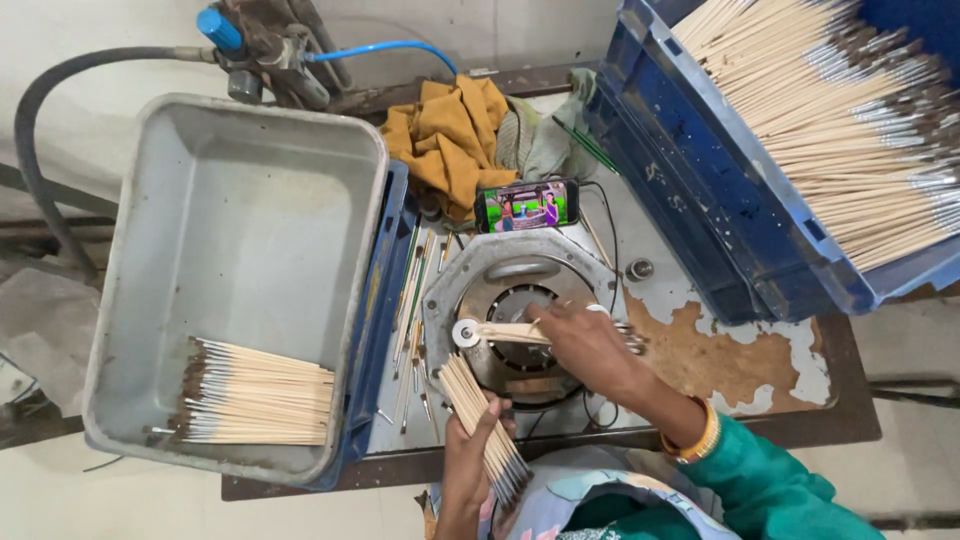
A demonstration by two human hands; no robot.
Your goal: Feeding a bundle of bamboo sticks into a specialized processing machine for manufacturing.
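Left hand (468,448) is gripping a brush bundle (482,425) low at the desk (700,360) edge; right hand (585,345) is pinching a few brushes (510,331) over the round machine (515,300).

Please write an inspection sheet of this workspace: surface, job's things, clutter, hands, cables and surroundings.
Surface: worn metal table, paint peeled.
Job's things: bundle of thin wooden brush sticks; round metal machine plate; grey metal tray holding brushes; blue plastic crate full of brushes.
Clutter: yellow cloth; phone with lit screen; loose sticks.
Hands: left hand grips the bundle; right hand holds a few sticks over the plate.
Cables: grey hose; blue tube; black wire.
Surroundings: pale floor.
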